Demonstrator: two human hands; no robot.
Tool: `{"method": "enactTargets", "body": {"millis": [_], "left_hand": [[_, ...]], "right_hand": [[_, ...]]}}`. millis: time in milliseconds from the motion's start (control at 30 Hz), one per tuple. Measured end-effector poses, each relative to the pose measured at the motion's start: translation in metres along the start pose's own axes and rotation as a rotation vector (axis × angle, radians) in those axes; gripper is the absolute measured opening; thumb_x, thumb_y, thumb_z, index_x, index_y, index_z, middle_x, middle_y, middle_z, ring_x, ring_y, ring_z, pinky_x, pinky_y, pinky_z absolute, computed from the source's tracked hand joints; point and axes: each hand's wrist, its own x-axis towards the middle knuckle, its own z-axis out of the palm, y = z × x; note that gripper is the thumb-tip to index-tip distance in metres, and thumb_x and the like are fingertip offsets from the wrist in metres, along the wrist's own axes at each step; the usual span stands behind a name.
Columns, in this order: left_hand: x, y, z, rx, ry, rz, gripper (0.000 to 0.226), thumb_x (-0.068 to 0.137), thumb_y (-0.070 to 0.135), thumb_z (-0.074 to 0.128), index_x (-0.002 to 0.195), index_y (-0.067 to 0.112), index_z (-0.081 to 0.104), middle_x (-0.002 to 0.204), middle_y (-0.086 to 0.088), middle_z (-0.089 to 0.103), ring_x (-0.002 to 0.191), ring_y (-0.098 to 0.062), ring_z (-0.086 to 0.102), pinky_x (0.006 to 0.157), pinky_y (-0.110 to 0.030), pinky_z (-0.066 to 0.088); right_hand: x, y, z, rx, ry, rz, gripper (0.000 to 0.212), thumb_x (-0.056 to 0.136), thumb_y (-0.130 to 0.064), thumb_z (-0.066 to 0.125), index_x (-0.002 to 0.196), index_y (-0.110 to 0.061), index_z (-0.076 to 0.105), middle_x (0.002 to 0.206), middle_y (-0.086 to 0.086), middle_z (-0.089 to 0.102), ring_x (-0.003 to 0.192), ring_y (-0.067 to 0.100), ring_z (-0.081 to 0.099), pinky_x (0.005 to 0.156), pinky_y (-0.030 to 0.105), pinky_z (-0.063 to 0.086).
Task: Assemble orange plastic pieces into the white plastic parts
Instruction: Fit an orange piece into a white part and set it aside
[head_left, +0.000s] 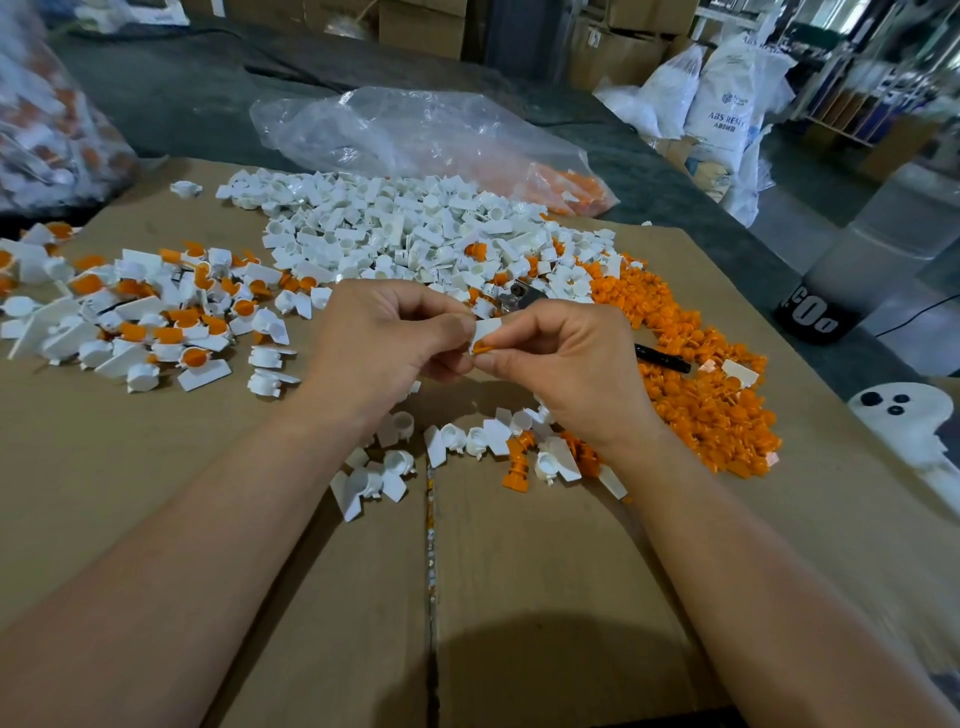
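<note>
Two bare hands meet above a flat brown cardboard sheet (156, 493); the left hand (384, 338) and the right hand (561, 364) pinch one small white plastic part with a flat tab (487, 328) from either side, thumbs and forefingers curled tight on it, the other fingers folded in toward the palms; a small orange plastic piece (485, 347) shows at the lower edge of that part, right between the two thumb tips, though how far in it sits cannot be told. Just beyond the fingertips spreads a broad heap of loose white plastic parts (395, 228); to the right of the right hand's fingers a dense heap of loose orange plastic pieces (711, 405) runs along the cardboard, with a slim black pen-like stick (662, 358) lying on it. To the left of the left hand's fingers lies a scatter of white parts fitted with orange discs (156, 312). Below the fingers, near the wrists, a small cluster of white cup-shaped parts (395, 462) sits with a few orange pieces mixed in. Farther beyond the fingertips, past the white heap, rests a crumpled clear plastic bag (415, 130) with orange pieces showing at its right end.
</note>
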Motion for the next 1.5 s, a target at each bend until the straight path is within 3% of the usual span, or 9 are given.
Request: {"method": "enactTargets", "body": {"millis": [133,267,500,800,933,1100,1267,1500], "left_hand": [[0.001,0.001,-0.002,-0.116,0.017,-0.023,0.014,0.079,-0.002,0.065,0.070,0.008,0.067,0.051,-0.002,0.065,0.044,-0.012,0.061,0.044,-0.019,0.049],[0.001,0.001,-0.003,-0.197,-0.054,-0.029,0.015,0.083,-0.002,0.059,0.081,0.010,0.068,0.058,-0.002,0.068,0.052,-0.012,0.065,0.049,-0.018,0.051],[-0.001,0.000,-0.001,-0.094,-0.065,0.125,0.010,0.074,0.006,0.067,0.078,0.014,0.069,0.060,0.004,0.069,0.055,-0.007,0.064,0.055,-0.016,0.052],[-0.001,0.000,0.000,-0.094,-0.066,0.132,0.014,0.061,0.020,0.070,0.073,0.014,0.069,0.058,0.002,0.067,0.052,-0.008,0.061,0.053,-0.016,0.051],[0.000,-0.001,-0.001,-0.094,-0.063,0.114,0.007,0.066,0.011,0.071,0.071,0.014,0.068,0.059,0.002,0.067,0.053,-0.008,0.062,0.054,-0.016,0.051],[0.001,-0.002,0.000,-0.067,-0.068,0.091,0.019,0.075,-0.008,0.066,0.071,0.010,0.067,0.058,0.002,0.067,0.055,-0.010,0.065,0.057,-0.017,0.054],[0.001,-0.002,0.000,-0.047,-0.064,0.104,0.019,0.076,-0.006,0.067,0.070,0.012,0.067,0.059,0.002,0.067,0.056,-0.011,0.063,0.060,-0.020,0.054],[0.001,-0.005,0.001,0.028,-0.118,0.179,0.018,0.077,0.001,0.067,0.075,0.019,0.066,0.063,0.010,0.069,0.061,-0.003,0.064,0.062,-0.012,0.050]], "right_hand": [[0.002,0.000,0.001,0.130,-0.014,0.022,0.019,0.075,0.003,0.068,0.079,-0.016,0.066,0.075,-0.002,0.067,0.071,0.009,0.066,0.071,0.020,0.055],[0.007,0.004,-0.004,0.343,-0.025,0.097,0.023,0.082,0.004,0.058,0.097,-0.014,0.063,0.075,-0.003,0.069,0.071,0.009,0.068,0.070,0.021,0.055],[0.011,0.007,-0.008,0.590,-0.105,0.296,0.017,0.088,-0.005,0.050,0.097,-0.010,0.063,0.071,0.003,0.071,0.067,0.010,0.068,0.061,0.019,0.054],[0.011,0.008,-0.009,0.594,-0.141,0.324,0.019,0.090,-0.002,0.047,0.099,-0.008,0.063,0.070,0.005,0.070,0.066,0.011,0.068,0.061,0.020,0.055],[0.011,0.009,-0.009,0.558,-0.155,0.328,0.019,0.089,-0.002,0.049,0.100,-0.008,0.063,0.070,0.004,0.070,0.066,0.011,0.068,0.062,0.020,0.055],[0.011,0.011,-0.008,0.520,-0.162,0.318,0.019,0.087,0.000,0.051,0.095,-0.012,0.064,0.068,0.003,0.070,0.068,0.011,0.068,0.063,0.020,0.054],[0.011,0.012,-0.009,0.496,-0.175,0.308,0.021,0.088,-0.002,0.051,0.097,-0.016,0.064,0.070,0.003,0.071,0.069,0.011,0.068,0.065,0.021,0.055],[0.011,0.013,-0.008,0.498,-0.191,0.307,0.021,0.090,-0.004,0.050,0.092,-0.018,0.065,0.071,0.002,0.071,0.068,0.012,0.068,0.064,0.022,0.055]]}}
